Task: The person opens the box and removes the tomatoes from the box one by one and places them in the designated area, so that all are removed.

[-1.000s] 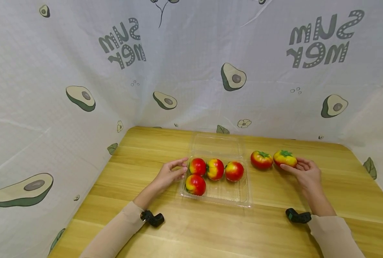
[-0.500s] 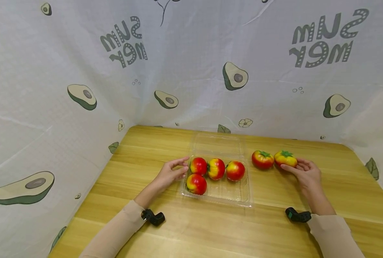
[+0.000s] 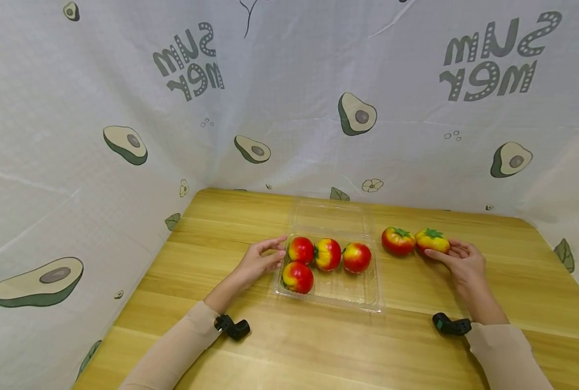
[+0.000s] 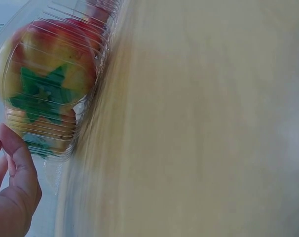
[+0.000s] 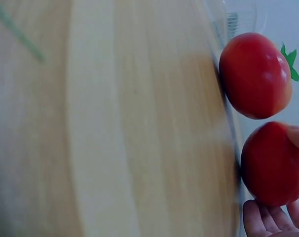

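Observation:
In the head view my left hand [image 3: 258,261] is at the left rim of a clear plastic container [image 3: 352,303], its hinged lid [image 3: 330,216] lying back. In the left wrist view its thumb and fingertips pinch the rim near a corner. Several red-and-yellow tomatoes lie inside: three in the back row, such as the middle one [image 3: 328,254], and one at front left [image 3: 297,278]. To the right, my right hand [image 3: 466,265] grips a yellow-topped tomato [image 3: 431,241] with a green star-shaped calyx, thumb in front, fingers at its far right side. Another tomato [image 3: 398,241] sits just left of it.
The wooden table [image 3: 289,346] has bare wood in front of the container. A white curtain [image 3: 294,97] printed with avocados stands along the back and left. Black wrist straps with cameras [image 3: 451,324] are on both forearms.
Both hands keep their places on the container and the tomato. The whole head view has shifted very slightly; nothing else has visibly moved.

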